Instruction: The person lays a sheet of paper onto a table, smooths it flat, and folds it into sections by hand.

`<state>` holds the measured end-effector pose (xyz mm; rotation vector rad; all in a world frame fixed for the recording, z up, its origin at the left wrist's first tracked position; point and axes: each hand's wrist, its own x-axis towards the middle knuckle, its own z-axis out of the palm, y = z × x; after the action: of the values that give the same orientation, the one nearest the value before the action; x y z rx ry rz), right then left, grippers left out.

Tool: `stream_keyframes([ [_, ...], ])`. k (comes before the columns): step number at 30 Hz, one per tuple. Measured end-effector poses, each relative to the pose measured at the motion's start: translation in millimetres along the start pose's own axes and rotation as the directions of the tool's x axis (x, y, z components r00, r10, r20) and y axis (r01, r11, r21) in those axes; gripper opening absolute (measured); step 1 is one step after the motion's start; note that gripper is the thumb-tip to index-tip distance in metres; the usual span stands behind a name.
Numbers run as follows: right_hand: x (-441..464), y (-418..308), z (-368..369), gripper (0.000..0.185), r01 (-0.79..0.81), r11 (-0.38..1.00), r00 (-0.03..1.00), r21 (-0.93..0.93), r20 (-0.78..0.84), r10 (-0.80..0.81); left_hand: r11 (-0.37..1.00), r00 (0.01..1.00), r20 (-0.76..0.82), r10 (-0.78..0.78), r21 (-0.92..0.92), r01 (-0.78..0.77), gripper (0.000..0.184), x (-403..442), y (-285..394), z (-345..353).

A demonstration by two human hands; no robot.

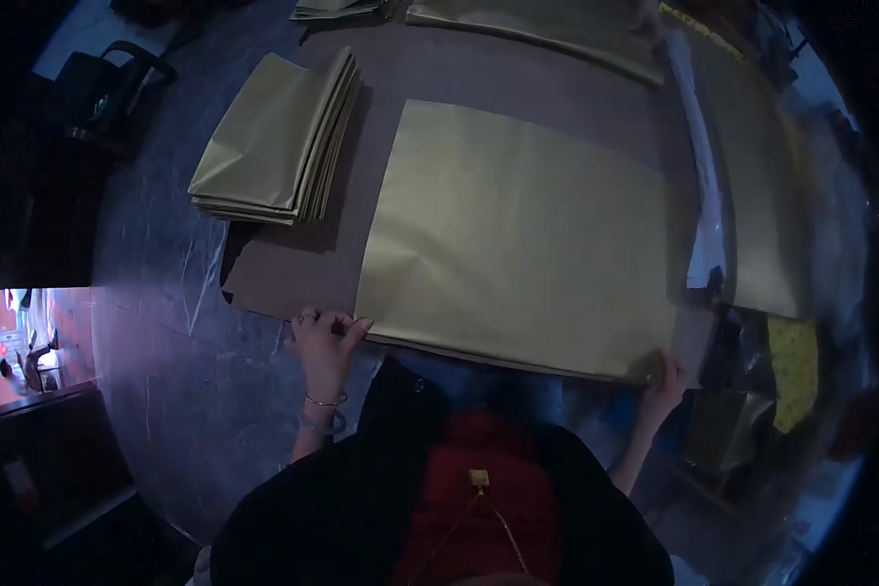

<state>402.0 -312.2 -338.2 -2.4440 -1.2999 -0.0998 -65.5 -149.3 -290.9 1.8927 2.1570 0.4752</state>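
Observation:
A large gold-coloured sheet (518, 234) lies flat on a brown board (283, 269) in front of me, with a light crease towards its left side. At its near left corner, my left hand (324, 340) has its fingers curled and its thumb against the edge, pinching it. My right hand (662, 379) grips the near right corner, thumb uppermost and the other fingers mostly hidden under the edge. Left of the sheet rests a thick stack of folded gold-coloured sheets (264, 137).
At the far side lies another gold sheet (547, 34), with a second person's hand (649, 18) near its right end. A long white strip (698, 166) and more gold material (762, 205) lie to the right. A dark chair (107, 93) stands at upper left.

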Motion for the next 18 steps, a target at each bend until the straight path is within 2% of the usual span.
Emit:
stream_keyframes([
  [4,-1.7,-8.3,-3.3,0.034,0.007,1.0,1.0,0.029,-0.02,-0.006,0.999,0.998,0.053,-0.014,-0.037,0.016,0.028,0.6,-3.1,-1.2],
  [7,-1.2,-10.5,-4.8,0.037,-0.073,0.996,0.997,0.056,-0.006,0.073,0.994,0.994,0.11,-0.016,-0.106,0.027,0.028,2.7,-7.2,-3.6],
  [9,-2.7,-2.2,-0.1,0.038,0.04,0.993,0.998,0.112,-0.056,-0.034,0.997,0.995,0.095,-0.013,-0.078,0.02,0.028,2.9,-4.5,-5.4],
  [11,-3.2,-5.7,-2.8,0.038,-0.003,0.997,0.999,0.075,-0.049,0.007,0.998,0.996,0.094,0.007,-0.058,-0.002,0.028,3.5,-5.2,-2.1],
  [14,-5.6,-3.3,2.5,0.039,-0.063,0.997,0.997,0.042,-0.05,0.065,0.986,0.989,0.147,0.008,-0.168,0.017,0.028,7.7,-15.2,0.7],
  [15,-5.7,-2.0,4.7,0.039,-0.072,0.996,0.996,0.047,-0.053,0.074,0.989,0.99,0.136,0.032,-0.15,-0.011,0.027,8.9,-13.5,-2.3],
  [16,-6.1,-1.6,3.8,0.039,-0.011,0.998,0.996,0.063,-0.085,0.016,0.991,0.991,0.124,0.053,-0.13,-0.037,0.026,10.1,-12.0,-3.9],
  [18,-5.6,0.9,5.4,0.039,-0.052,0.995,0.997,0.089,-0.06,0.058,0.997,0.988,0.151,0.038,-0.078,-0.026,0.026,10.4,-10.7,-5.3],
])
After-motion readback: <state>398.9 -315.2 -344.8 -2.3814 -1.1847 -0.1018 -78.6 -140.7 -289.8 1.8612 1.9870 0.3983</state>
